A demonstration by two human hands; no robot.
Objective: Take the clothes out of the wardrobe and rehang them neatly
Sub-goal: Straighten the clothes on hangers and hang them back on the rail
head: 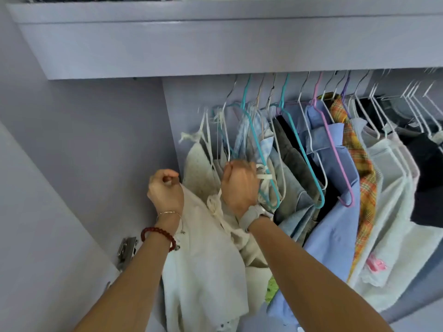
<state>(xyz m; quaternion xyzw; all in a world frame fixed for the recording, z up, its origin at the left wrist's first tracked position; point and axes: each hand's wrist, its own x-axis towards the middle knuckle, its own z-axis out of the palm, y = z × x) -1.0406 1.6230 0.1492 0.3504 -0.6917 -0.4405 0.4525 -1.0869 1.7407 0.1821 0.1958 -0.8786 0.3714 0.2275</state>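
A cream-white garment (203, 255) hangs low at the left end of the wardrobe rail. My left hand (165, 190) grips its upper left edge in a fist. My right hand (239, 183) is curled round its white straps and a hanger, just beside a teal hanger (268, 149). To the right hang several clothes on wire and plastic hangers: a light blue shirt (335, 226) on a purple hanger (333, 149), a yellow-orange plaid shirt (364, 195), white tops (393, 212) and dark garments (429, 168).
A lilac shelf front (191, 44) runs across above the rail. The wardrobe's left inner wall (107, 140) stands close to my left hand. A metal door hinge (127, 250) sits low on the open door at the left.
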